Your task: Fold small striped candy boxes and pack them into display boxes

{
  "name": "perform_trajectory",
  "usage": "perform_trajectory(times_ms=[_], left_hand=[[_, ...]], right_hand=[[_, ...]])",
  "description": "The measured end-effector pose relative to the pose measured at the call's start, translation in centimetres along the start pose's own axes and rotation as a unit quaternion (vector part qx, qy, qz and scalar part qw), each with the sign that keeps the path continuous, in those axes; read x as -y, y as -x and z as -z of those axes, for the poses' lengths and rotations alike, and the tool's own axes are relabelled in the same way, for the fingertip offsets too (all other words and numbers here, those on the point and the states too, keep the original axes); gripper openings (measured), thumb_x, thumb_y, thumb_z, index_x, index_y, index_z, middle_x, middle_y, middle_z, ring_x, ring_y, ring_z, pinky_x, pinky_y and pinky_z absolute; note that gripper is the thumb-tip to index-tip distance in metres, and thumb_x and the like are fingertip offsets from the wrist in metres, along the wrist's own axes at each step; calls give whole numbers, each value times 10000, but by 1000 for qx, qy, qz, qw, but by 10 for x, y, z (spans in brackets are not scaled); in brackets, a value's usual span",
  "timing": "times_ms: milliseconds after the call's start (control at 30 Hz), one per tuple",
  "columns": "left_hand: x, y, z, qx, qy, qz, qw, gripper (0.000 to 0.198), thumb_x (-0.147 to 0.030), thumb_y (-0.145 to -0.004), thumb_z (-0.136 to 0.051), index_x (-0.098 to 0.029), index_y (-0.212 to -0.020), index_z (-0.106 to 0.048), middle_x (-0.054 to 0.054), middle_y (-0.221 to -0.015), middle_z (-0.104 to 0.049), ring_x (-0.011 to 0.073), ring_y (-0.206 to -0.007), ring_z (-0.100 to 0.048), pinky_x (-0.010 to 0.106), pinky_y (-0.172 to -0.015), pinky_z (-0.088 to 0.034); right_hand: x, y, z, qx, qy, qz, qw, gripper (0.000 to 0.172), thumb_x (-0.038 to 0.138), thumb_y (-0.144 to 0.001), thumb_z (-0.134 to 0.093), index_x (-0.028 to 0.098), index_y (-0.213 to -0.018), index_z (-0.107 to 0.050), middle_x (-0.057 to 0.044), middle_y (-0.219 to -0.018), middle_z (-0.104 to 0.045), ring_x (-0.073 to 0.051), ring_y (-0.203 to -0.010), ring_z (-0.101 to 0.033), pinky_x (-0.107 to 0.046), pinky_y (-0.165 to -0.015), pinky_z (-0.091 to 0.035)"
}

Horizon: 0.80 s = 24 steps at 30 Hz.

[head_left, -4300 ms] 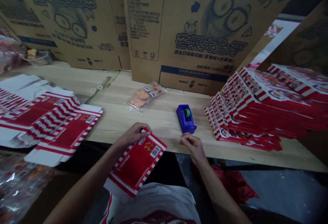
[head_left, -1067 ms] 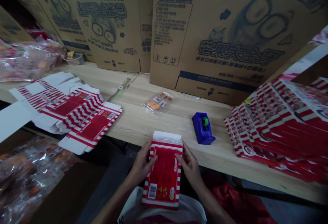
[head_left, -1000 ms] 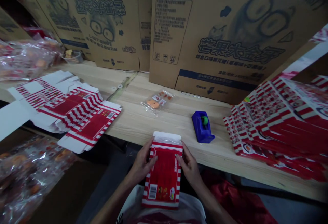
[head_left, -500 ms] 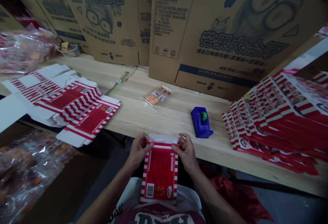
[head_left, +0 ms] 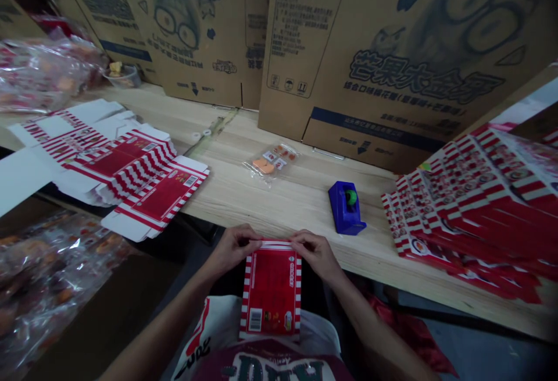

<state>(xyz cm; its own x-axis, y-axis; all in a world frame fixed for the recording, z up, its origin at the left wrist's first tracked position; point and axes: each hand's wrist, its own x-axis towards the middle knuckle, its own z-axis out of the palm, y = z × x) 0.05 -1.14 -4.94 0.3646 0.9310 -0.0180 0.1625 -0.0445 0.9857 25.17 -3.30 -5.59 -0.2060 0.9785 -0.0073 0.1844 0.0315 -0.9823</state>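
Note:
A red carton (head_left: pixel 272 288) with white-striped edges and a barcode rests against my lap, its top end toward the table edge. At its upper left corner my left hand (head_left: pixel 238 247) pinches the top edge between thumb and fingers. My right hand (head_left: pixel 316 251) grips the upper right corner the same way. Between the two hands the top flap lies folded over, leaving a narrow white strip. Beyond the hands, a clear packet of sweets (head_left: pixel 272 161) lies on the wooden table (head_left: pixel 226 195), and a blue tape dispenser (head_left: pixel 346 208) with a green core stands to its right.
Flattened red-and-white cartons (head_left: pixel 161 195) overlap at the left table edge. Below them a box holds many clear packets (head_left: pixel 52 288). Filled striped cartons (head_left: pixel 471 212) are stacked at the right. Large cardboard boxes (head_left: pixel 392 102) wall off the back; a small plastic tub (head_left: pixel 124 75) stands far left.
The carton's white top flap, upright before, is now folded down. Both hands have closed in along the top edge. The view has shifted slightly.

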Motion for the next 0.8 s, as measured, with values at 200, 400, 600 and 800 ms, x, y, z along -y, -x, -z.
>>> perform_trajectory(times_ms=[200, 400, 600, 800], left_hand=[[-20, -17, 16, 55, 137, 141, 979, 290, -380, -621, -818, -122, -722, -731, 61, -658, -693, 152, -600, -599, 257, -594, -449], [-26, -15, 14, 65, 127, 104, 984, 299, -398, -684, -779, -113, -665, -690, 31, -623, -649, 116, -594, -556, 225, -592, -420], [-1, -5, -3, 23, 101, 6, 995, 239, -367, -738, -739, -147, -820, -695, 65, -822, -700, 174, -746, -631, 274, -680, -481], [4, 1, -20, -14, -26, -55, 998, 224, -329, -865, -589, -158, -735, -652, 56, -777, -671, 174, -756, -615, 275, -710, -456]], right_hand=[[25, -22, 4, 28, 1, -62, 998, 142, 298, -717, -705, 165, -743, -662, 2, -648, -629, -131, -577, -541, -242, -546, -401], [28, -16, 3, 11, 41, -13, 999, 196, 315, -793, -642, 164, -668, -629, -2, -633, -604, -130, -601, -529, -240, -556, -397], [12, 5, -1, -37, 30, 24, 999, 118, 307, -798, -689, 200, -848, -688, -41, -874, -693, -191, -805, -635, -286, -707, -491], [-1, 21, -16, -94, 0, 29, 995, 106, 304, -828, -652, 210, -819, -702, -65, -954, -718, -214, -919, -660, -340, -846, -508]])
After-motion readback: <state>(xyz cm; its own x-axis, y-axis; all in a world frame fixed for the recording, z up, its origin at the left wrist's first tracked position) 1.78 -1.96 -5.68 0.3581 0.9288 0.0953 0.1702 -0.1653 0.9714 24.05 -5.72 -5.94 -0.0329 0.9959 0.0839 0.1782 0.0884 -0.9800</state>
